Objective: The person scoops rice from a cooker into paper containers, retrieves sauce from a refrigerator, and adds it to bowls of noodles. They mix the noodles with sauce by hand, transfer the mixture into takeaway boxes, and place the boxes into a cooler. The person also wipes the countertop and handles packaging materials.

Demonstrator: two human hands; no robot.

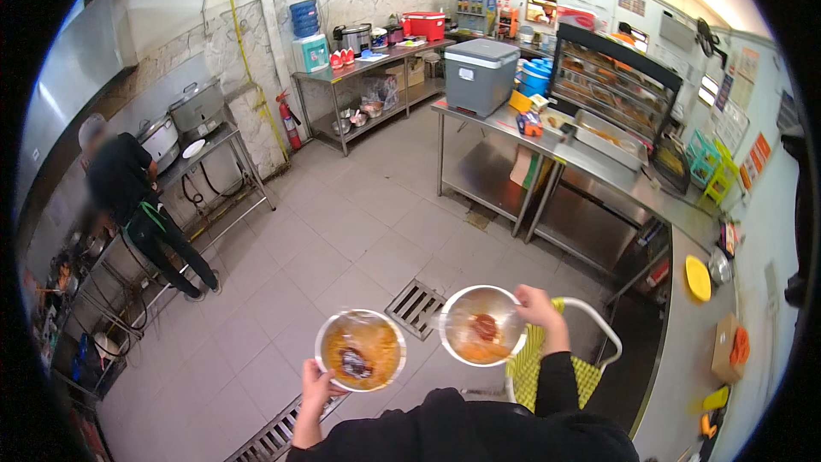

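My left hand (315,385) grips the rim of a round metal bowl (401,359) from its lower left. Inside it are a yellow-orange food (378,337) and a dark brown patch of sauce (355,362). My right hand (539,307) holds a second metal bowl (452,314) at its upper right rim. That bowl contains a red paste (484,327) and orange food (478,353) along its lower side. Clear plastic film seems to lie over both bowls. I carry the two side by side above the tiled floor.
A yellow-green woven chair (587,375) stands close by my right arm. Steel tables (577,176) bear a grey cooler box (482,80) and a metal tray (609,141). Floor grates (415,308) lie ahead and at lower left. A person (125,170) works at the left counter.
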